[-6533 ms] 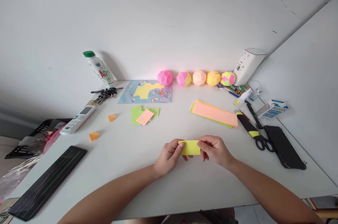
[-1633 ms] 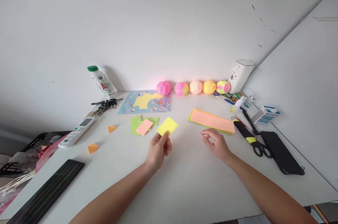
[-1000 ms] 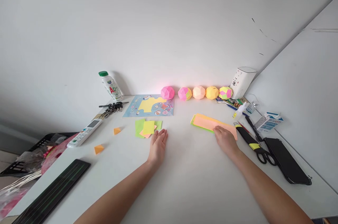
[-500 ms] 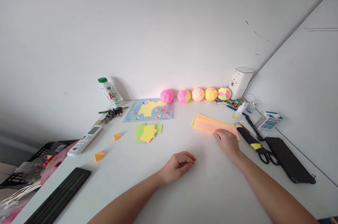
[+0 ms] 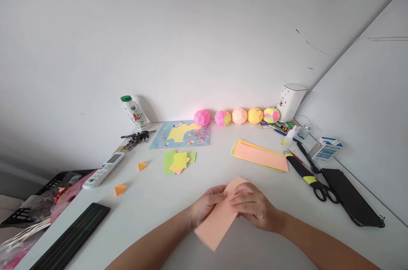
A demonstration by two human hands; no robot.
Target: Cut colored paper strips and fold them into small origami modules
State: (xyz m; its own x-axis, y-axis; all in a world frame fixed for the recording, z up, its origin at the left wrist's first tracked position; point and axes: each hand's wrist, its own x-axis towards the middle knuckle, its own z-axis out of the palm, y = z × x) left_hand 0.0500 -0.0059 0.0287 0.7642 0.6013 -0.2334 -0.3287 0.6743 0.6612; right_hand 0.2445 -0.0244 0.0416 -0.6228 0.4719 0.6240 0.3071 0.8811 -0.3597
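Observation:
A long peach paper strip (image 5: pixel 218 223) slants between my two hands over the front of the table. My left hand (image 5: pixel 208 202) pinches its left edge, thumb on top. From the right, my right hand (image 5: pixel 256 208) grips the other edge with its fingers across the paper. Farther back lies a stack of peach, orange and green paper strips (image 5: pixel 259 155). To the left are small yellow, green and peach paper pieces (image 5: pixel 180 161) and two folded orange paper pieces, one (image 5: pixel 142 166) behind the other (image 5: pixel 120 189).
Several faceted paper balls (image 5: pixel 239 116) line the wall. On the right are scissors (image 5: pixel 310 178), a glue bottle (image 5: pixel 288 136), a small carton (image 5: pixel 325 149) and a black phone-like case (image 5: pixel 352 198). A white bottle (image 5: pixel 135 113), keys (image 5: pixel 138 137), a remote (image 5: pixel 103 170) and a black slab (image 5: pixel 70 236) stand left.
My right hand has moved from the strip stack toward me with a peach strip. My left hand has closed on that strip too.

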